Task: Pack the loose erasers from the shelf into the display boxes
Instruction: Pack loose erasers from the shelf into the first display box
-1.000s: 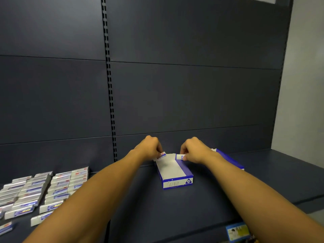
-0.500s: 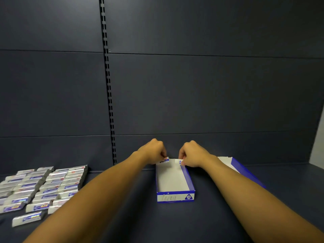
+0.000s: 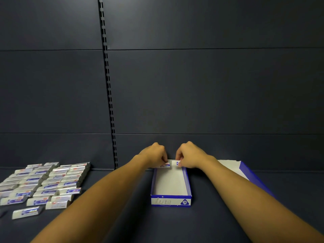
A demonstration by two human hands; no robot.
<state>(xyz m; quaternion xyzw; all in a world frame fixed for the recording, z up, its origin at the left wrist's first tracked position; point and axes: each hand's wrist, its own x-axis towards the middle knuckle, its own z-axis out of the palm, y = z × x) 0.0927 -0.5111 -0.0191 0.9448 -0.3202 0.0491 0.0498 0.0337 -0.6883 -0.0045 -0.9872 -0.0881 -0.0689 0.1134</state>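
Note:
A blue-and-white display box [image 3: 171, 200] lies open on the dark shelf in front of me, its white inside bare except at the far end. My left hand [image 3: 154, 154] pinches one wrapped eraser [image 3: 165, 165] at the box's far left corner. My right hand [image 3: 190, 156] pinches another eraser [image 3: 177, 163] at the far right corner. Both erasers sit at the back wall of the box. Several loose erasers [image 3: 45, 183] lie in rows on the shelf to the left.
A second display box [image 3: 243, 170] lies behind my right forearm, partly hidden. The dark back panel rises just behind the boxes, with a slotted upright [image 3: 109, 102] left of centre.
My view has swung right and down, bringing the box to centre. Both hands have stayed at the box's far end and lowered the erasers against its back wall.

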